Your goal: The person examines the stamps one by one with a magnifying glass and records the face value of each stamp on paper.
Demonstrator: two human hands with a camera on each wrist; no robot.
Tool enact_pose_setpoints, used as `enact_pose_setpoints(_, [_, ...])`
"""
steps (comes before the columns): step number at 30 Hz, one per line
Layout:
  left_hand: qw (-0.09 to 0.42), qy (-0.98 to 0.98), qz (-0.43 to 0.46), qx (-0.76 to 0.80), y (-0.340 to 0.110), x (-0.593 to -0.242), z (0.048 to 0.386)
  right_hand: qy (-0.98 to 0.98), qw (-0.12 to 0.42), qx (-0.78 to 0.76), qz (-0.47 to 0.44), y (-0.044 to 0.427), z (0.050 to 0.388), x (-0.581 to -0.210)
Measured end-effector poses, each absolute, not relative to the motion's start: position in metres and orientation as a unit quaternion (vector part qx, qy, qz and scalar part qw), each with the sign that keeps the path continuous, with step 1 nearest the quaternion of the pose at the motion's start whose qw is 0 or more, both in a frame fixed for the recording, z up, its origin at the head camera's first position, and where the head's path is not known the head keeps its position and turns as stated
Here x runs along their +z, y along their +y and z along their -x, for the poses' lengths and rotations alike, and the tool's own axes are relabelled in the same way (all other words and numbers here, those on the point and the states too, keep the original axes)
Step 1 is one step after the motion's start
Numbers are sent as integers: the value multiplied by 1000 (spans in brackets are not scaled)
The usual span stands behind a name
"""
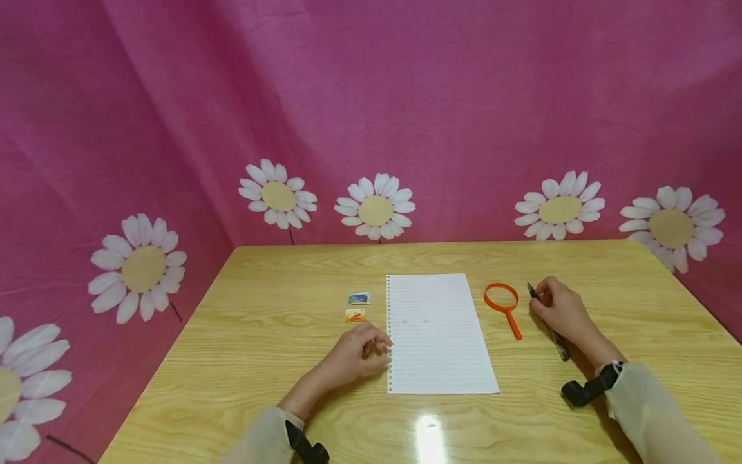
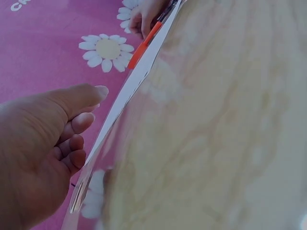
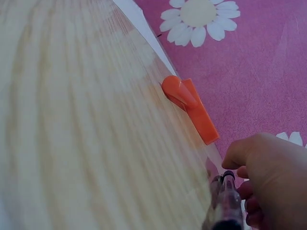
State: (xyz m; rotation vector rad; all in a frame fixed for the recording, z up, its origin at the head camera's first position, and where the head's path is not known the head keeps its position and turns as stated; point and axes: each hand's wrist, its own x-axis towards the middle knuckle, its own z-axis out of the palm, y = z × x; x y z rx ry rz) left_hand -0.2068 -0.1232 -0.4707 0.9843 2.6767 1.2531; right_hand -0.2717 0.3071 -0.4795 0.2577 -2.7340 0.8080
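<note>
A white sheet of lined paper (image 1: 437, 348), with punched holes down its left edge and a few faint marks, lies on the table. My left hand (image 1: 361, 351) rests at that edge with loosely bent fingers, holding nothing. On the right, my right hand (image 1: 562, 312) pinches a dark pen (image 1: 560, 347) between thumb and fingers near its tip end. The pen's clear barrel shows in the right wrist view, beside the right hand (image 3: 271, 182). An orange magnifying glass (image 1: 513, 325) lies between the paper and the pen.
Left of the paper are two small picture cards, one blue-green (image 1: 359, 298) and one yellow (image 1: 355, 315). The wooden table (image 1: 261, 322) meets a pink cloth (image 1: 440, 116) with printed daisies at its back and sides.
</note>
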Motion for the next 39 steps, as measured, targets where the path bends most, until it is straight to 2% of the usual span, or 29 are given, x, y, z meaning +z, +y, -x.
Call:
enact_pose_setpoints(7, [43,861,-327,387,-119,-470,201,-947,129,278,-92,307,275,-481])
enact_pose_setpoints(20, [80,880,-339,321,-121,-470,199,-947,145,272,-91,307,277,-484])
enact_pose_setpoints(27, [81,879,-341,322,-121,-471,199,-947,144,272,-88,308,274,-485])
enact_pose_setpoints(33, [58,870,-365,326,-123,-475,201,-940,175,269,-117,309,273,-485])
enact_pose_setpoints(39, [77,873,-349,332,-123,-472,201,-934,208,245,-155,307,275,-482])
